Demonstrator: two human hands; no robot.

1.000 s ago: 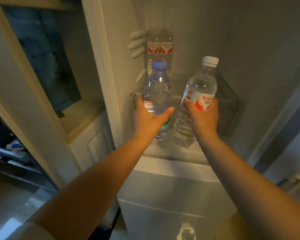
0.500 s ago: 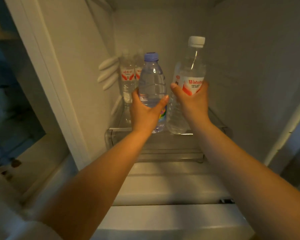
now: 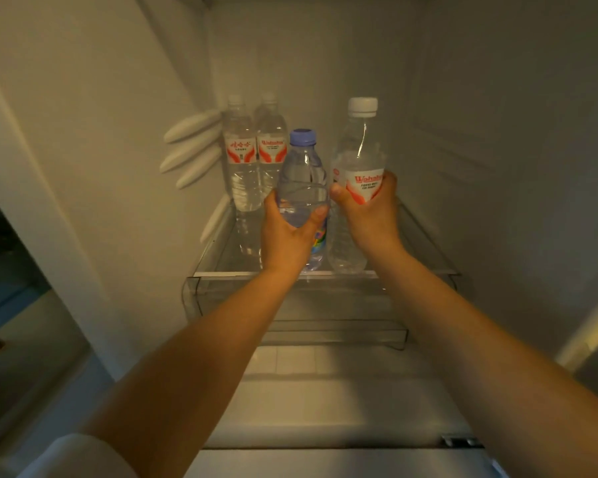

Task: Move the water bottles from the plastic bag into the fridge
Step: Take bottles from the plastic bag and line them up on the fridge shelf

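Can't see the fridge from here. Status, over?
Left hand grips blue-capped bottle; right hand grips white-capped bottle. Both over glass shelf, near front. Two bottles already at back left. Landing spot unobstructed.

A clear glass shelf (image 3: pixel 425 236) inside the fridge carried two red-labelled, white-capped water bottles (image 3: pixel 254 157), upright and touching, at its rear left corner.

Both forearms were bare from the elbows down to the left hand (image 3: pixel 285 232) and the right hand (image 3: pixel 368 215). A pale, whitish short sleeve (image 3: pixel 80 455) covered the left upper arm. No rings, watch or bracelets showed on either wrist.
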